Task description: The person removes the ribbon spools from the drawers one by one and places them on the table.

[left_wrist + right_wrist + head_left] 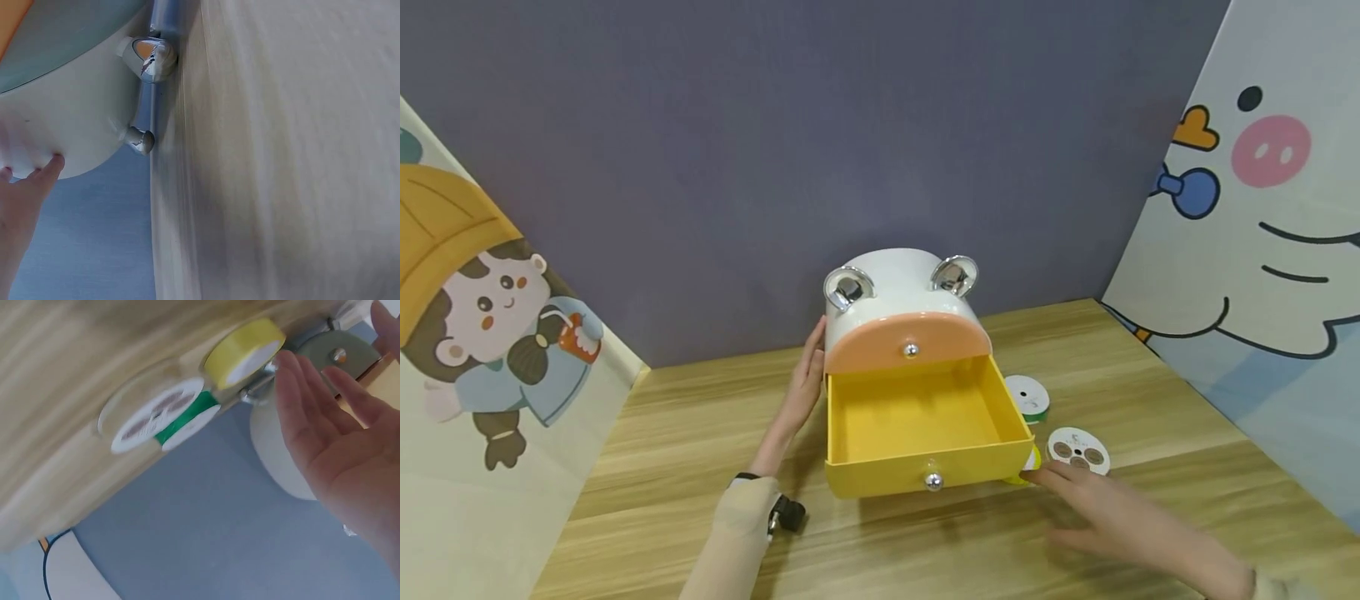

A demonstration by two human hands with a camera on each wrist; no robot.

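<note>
A white box [891, 279] with silver ears and an orange upper front stands on the table, its yellow drawer [917, 417] pulled out and bare inside. My left hand [805, 383] rests against the box's left side with fingers extended; the left wrist view shows its fingertips touching the white wall [75, 125]. Just off the drawer's front right corner is my right hand [1105, 508], fingers extended and holding nothing. Beside its fingertips lies a yellow ribbon roll [1032, 463], partly hidden by the drawer; the right wrist view shows the roll [244, 353] near the right hand [344, 431].
A spool with green ribbon [1028, 395] lies right of the drawer, and a white-faced spool [1078, 450] with brown ovals is nearer the right hand. Behind the box rises a grey-blue panel [775, 167]. Panels with cartoon prints stand at both sides.
</note>
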